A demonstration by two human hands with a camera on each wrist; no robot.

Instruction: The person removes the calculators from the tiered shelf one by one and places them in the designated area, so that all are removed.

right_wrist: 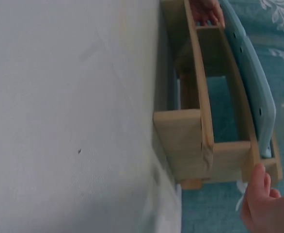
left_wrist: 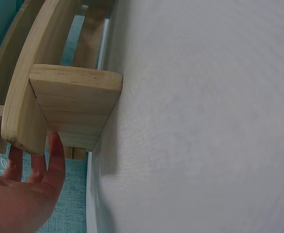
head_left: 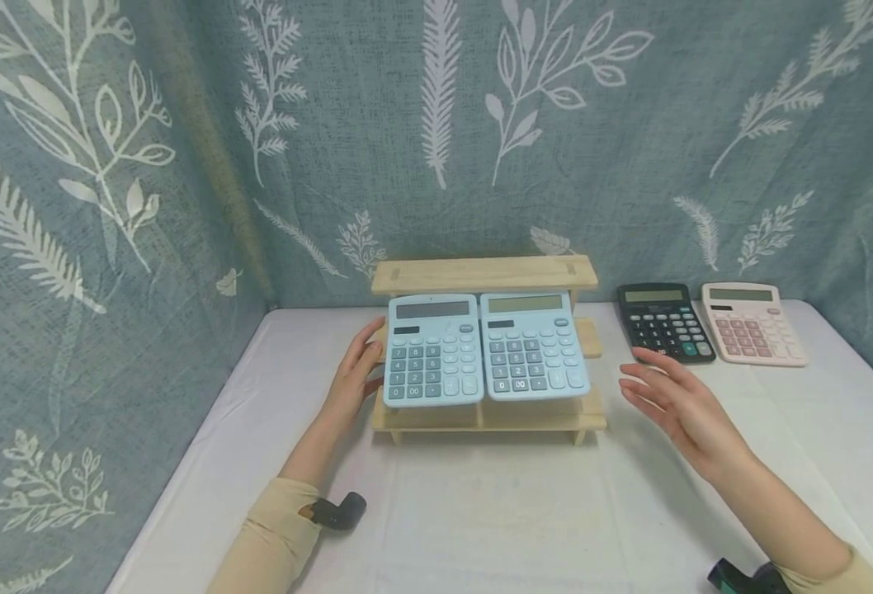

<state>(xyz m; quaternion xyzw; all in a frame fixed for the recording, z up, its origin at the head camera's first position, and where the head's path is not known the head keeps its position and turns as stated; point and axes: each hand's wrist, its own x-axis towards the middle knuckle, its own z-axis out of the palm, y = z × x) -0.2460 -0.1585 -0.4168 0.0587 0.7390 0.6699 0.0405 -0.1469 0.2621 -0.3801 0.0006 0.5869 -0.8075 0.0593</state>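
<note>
Two light blue calculators lean side by side on a small tiered wooden shelf [head_left: 481,275], a left one [head_left: 440,353] and a right one [head_left: 533,351]. At the shelf's left end is my left hand [head_left: 355,371]. In the left wrist view its slightly bent fingers [left_wrist: 56,158] reach up to the end of the wood; whether they press on it I cannot tell. My right hand [head_left: 685,412] hovers right of the shelf, fingers loosely extended, holding nothing. From the right wrist the same hand [right_wrist: 268,201] appears near the shelf's end, beside the blue calculator's edge [right_wrist: 258,92].
On the white-covered table [head_left: 496,511], a black calculator [head_left: 667,323] and a white-and-pink calculator [head_left: 754,326] lie at the back right. A blue-green curtain [head_left: 347,124] with pale leaf prints hangs behind and along the left side.
</note>
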